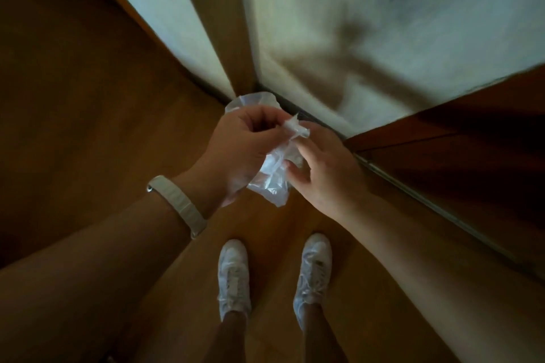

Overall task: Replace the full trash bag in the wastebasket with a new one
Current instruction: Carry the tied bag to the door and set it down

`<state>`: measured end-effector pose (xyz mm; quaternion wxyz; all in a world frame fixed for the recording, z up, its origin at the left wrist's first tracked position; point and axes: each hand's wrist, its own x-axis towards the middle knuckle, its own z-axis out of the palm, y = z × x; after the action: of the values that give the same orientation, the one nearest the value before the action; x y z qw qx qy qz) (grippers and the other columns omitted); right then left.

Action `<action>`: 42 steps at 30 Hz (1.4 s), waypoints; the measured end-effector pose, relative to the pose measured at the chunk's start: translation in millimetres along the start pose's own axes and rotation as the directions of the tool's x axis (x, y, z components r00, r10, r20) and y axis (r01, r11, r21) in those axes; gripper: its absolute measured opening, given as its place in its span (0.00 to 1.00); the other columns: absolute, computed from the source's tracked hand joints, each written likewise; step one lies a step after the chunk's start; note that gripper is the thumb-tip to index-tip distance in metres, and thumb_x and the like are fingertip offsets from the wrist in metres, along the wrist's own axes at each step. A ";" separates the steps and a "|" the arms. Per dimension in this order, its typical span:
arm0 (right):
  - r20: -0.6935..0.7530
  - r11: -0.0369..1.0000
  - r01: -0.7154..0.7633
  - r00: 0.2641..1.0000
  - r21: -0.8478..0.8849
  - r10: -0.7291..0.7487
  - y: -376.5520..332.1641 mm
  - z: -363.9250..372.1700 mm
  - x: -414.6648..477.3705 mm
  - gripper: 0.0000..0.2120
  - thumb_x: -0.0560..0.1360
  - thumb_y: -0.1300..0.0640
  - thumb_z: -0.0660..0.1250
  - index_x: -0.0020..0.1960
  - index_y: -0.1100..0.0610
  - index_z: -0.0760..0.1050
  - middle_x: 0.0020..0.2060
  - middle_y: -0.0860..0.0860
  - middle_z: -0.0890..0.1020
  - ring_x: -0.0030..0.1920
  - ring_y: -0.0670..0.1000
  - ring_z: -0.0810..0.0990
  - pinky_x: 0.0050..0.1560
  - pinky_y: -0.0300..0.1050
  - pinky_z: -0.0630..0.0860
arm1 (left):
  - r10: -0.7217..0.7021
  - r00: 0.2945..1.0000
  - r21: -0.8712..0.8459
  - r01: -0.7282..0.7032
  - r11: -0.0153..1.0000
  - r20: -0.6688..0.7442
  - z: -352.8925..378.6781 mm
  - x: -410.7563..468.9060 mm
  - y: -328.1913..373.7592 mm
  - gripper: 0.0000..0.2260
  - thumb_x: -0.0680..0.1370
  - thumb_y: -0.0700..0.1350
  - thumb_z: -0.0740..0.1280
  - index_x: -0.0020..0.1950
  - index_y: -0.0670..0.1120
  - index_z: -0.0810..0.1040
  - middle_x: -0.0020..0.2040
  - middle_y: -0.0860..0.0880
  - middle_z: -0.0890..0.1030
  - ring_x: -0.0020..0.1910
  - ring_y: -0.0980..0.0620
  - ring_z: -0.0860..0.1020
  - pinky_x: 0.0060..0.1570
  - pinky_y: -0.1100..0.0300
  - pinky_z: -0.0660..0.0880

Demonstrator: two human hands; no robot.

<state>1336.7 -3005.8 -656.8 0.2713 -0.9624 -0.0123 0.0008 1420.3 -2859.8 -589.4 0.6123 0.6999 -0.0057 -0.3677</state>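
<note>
Head view, looking straight down; the frame is dim and slightly blurred.

- Left hand (pixel 241 150): grasping. Its curled fingers are pinching the twisted upper end of a crumpled, translucent white thin-plastic trash bag (pixel 274 177). A pale ribbed wristband (pixel 180 205) is sitting on that wrist.
- Right hand (pixel 324 168): also grasping. The thumb is pressing the trash bag's middle, and the fingertips are meeting the twisted end.
- The trash bag is hanging bunched between both hands, in the air above the brown wooden floor (pixel 88 127), ahead of two white lace-up shoes (pixel 234 274).
- A rounded translucent plastic shape (pixel 250 100) is showing just past the left hand's knuckles, in the corner where the pale walls (pixel 413 23) are meeting. Cannot tell whether it is part of the trash bag or a lined basket.
</note>
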 end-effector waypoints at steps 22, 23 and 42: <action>0.190 0.937 -0.140 0.959 -0.321 0.208 90.4 102.1 19.0 0.21 0.78 0.46 0.58 0.67 0.54 0.68 0.60 0.55 0.74 0.58 0.56 0.73 0.48 0.50 0.74 | -0.015 0.998 0.708 -0.034 0.706 0.062 -0.8 126.0 -150.2 0.13 0.79 0.42 0.63 0.63 0.51 0.74 0.57 0.54 0.76 0.54 0.56 0.76 0.42 0.69 0.71; 0.184 0.938 -0.148 0.959 -0.314 0.213 85.0 94.4 18.3 0.21 0.78 0.46 0.58 0.67 0.54 0.68 0.60 0.55 0.74 0.58 0.56 0.73 0.48 0.51 0.74 | 0.014 0.996 0.745 -0.077 0.663 0.090 -3.6 119.2 -144.0 0.13 0.80 0.43 0.63 0.63 0.51 0.74 0.57 0.54 0.74 0.54 0.55 0.75 0.42 0.68 0.71; 0.118 0.895 -0.280 0.934 -0.346 0.338 -158.0 -218.1 -34.4 0.24 0.78 0.41 0.56 0.70 0.51 0.66 0.68 0.55 0.71 0.66 0.59 0.69 0.59 0.55 0.72 | 0.279 0.912 0.935 -0.339 0.105 0.299 -69.0 -137.4 133.8 0.25 0.76 0.57 0.64 0.71 0.53 0.68 0.71 0.47 0.70 0.69 0.43 0.68 0.65 0.45 0.65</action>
<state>1300.5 -2985.9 -388.4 0.1037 -0.9795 0.1174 0.1265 1415.3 -2771.5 -405.8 0.0861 0.8995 -0.3979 -0.1585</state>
